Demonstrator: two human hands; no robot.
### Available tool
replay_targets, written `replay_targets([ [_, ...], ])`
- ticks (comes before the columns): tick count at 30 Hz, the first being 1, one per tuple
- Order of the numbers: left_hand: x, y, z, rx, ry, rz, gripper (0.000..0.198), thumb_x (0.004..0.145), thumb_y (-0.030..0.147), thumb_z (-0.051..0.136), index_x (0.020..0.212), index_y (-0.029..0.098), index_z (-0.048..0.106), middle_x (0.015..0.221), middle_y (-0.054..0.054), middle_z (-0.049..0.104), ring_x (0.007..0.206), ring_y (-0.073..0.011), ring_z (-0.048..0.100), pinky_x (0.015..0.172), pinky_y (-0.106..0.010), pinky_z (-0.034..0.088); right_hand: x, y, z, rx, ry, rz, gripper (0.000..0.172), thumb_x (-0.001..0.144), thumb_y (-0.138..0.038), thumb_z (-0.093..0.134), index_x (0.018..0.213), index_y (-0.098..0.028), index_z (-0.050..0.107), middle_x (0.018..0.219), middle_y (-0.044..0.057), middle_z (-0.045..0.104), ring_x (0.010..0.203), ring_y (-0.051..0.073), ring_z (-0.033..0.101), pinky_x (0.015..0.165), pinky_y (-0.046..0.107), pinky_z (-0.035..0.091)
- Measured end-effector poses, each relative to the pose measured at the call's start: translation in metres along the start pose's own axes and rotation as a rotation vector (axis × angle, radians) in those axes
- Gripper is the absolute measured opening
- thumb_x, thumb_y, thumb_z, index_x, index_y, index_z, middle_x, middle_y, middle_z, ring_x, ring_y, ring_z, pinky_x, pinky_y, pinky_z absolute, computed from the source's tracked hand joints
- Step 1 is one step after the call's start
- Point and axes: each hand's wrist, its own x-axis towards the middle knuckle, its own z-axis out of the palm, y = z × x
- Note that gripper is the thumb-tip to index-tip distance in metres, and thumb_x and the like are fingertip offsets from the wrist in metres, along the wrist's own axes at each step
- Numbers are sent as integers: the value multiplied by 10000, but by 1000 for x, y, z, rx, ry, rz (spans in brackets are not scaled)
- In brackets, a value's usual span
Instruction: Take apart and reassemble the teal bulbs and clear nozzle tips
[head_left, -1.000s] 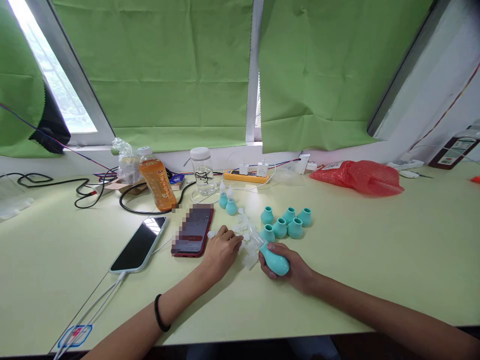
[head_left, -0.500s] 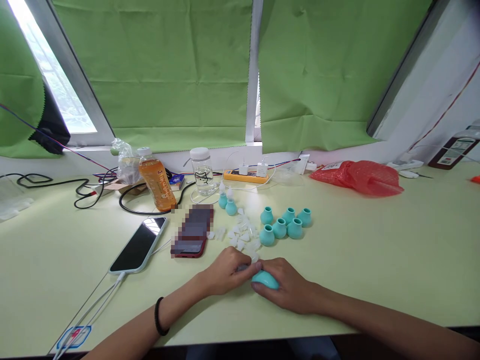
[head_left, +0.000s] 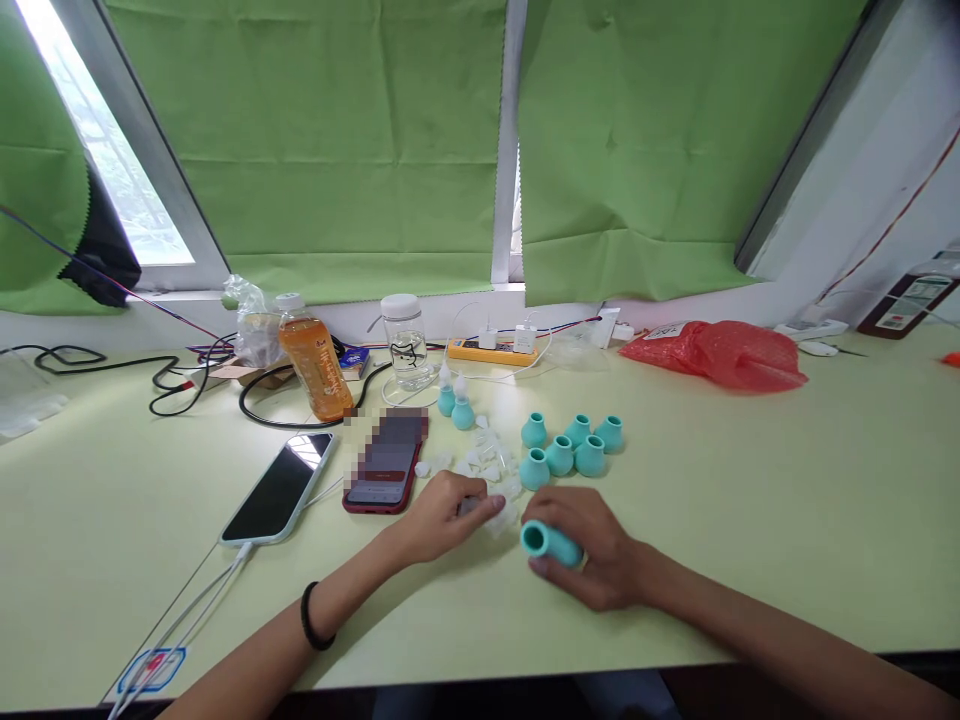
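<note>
Near the table's front, my right hand (head_left: 600,555) is closed around a turquoise rubber bulb (head_left: 564,546), squeezed between thumb and fingers with its round open neck facing left. My left hand (head_left: 448,515) is to its left, apart from the bulb, fingers curled and thumb stretched right. A greyish translucent plastic piece (head_left: 469,507) shows between its fingers, partly hidden. Just beyond that hand lies a loose pile of small white and clear plastic pieces (head_left: 491,460). Several more turquoise bulbs (head_left: 559,456) stand mouth up behind my right hand. Two bulbs with white nozzles (head_left: 462,412) stand farther back.
To the left lie a red-cased phone (head_left: 382,465) and a white-cased phone (head_left: 279,490) with cables. Behind them stand an orange drink bottle (head_left: 316,365) and a clear jar (head_left: 406,345). A yellow power strip (head_left: 491,353) and a red plastic bag (head_left: 720,355) lie along the back.
My hands have moved apart. The right hand has shifted slightly right and turned the bulb so that its open neck shows; my left hand has drawn back left and away from it.
</note>
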Motion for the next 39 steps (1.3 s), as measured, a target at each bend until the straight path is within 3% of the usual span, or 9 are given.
replay_targets([
  [3, -1, 2, 7, 410, 17, 148, 350, 765, 455, 393, 700, 129, 503, 604, -23, 500, 561, -135, 453, 503, -238, 319, 15, 14, -28, -19, 143, 133, 185, 746, -259, 485, 898, -155, 498, 884, 80, 498, 798, 161, 495, 674, 284, 408],
  [7, -1, -2, 16, 562, 16, 180, 271, 778, 377, 414, 840, 132, 511, 727, -55, 544, 658, -172, 493, 537, -261, 377, 38, 63, -61, -129, 199, 345, 179, 739, -303, 488, 858, -173, 525, 848, 53, 544, 765, 165, 509, 678, 289, 412],
  [12, 2, -10, 20, 645, 87, 174, 210, 786, 295, 444, 931, 161, 518, 899, -88, 504, 831, -211, 459, 614, -295, 418, 41, 143, -60, -214, -153, 747, 259, 695, -332, 491, 873, -155, 553, 836, 59, 588, 765, 180, 538, 650, 271, 419],
  [16, 2, -11, 26, 718, 74, 190, 319, 796, 293, 426, 1078, 144, 444, 968, -118, 476, 899, -244, 420, 686, -351, 414, 32, 173, -46, -188, -296, 774, 256, 630, -279, 541, 849, -150, 569, 803, 54, 597, 719, 169, 555, 576, 231, 422],
  [28, -3, -3, 24, 717, 42, 151, 387, 824, 296, 315, 1190, 170, 325, 1083, -131, 398, 955, -260, 372, 771, -413, 335, 55, 176, -44, -276, -529, 710, 277, 587, -318, 589, 814, -159, 577, 822, 81, 597, 753, 235, 551, 609, 298, 418],
  [32, -3, 0, 23, 701, 37, 156, 389, 818, 313, 322, 1184, 181, 332, 1083, -129, 389, 943, -255, 372, 766, -412, 334, 75, 147, -39, -335, -425, 605, 506, 685, -360, 507, 1159, -221, 398, 1161, 75, 460, 1046, 268, 416, 836, 379, 332],
  [34, -3, 0, 23, 693, 36, 160, 386, 813, 313, 332, 1176, 186, 340, 1085, -129, 385, 940, -255, 371, 759, -411, 336, 87, 126, -31, -345, -316, 403, 500, 740, -368, 447, 1214, -268, 323, 1216, 43, 411, 1085, 247, 380, 870, 378, 307],
  [36, -3, 0, 22, 689, 38, 157, 385, 804, 304, 349, 1171, 190, 344, 1081, -127, 385, 932, -254, 372, 749, -409, 339, 98, 111, -19, -297, -374, 267, 472, 778, -383, 398, 1232, -326, 283, 1224, 21, 402, 1092, 241, 374, 866, 383, 310],
  [39, -2, 0, 20, 687, 46, 154, 388, 788, 277, 375, 1166, 192, 348, 1065, -124, 393, 919, -252, 373, 737, -406, 342, 109, 102, 0, -309, -480, 293, 475, 783, -444, 365, 1238, -332, 283, 1249, 56, 360, 1139, 312, 289, 857, 464, 280],
])
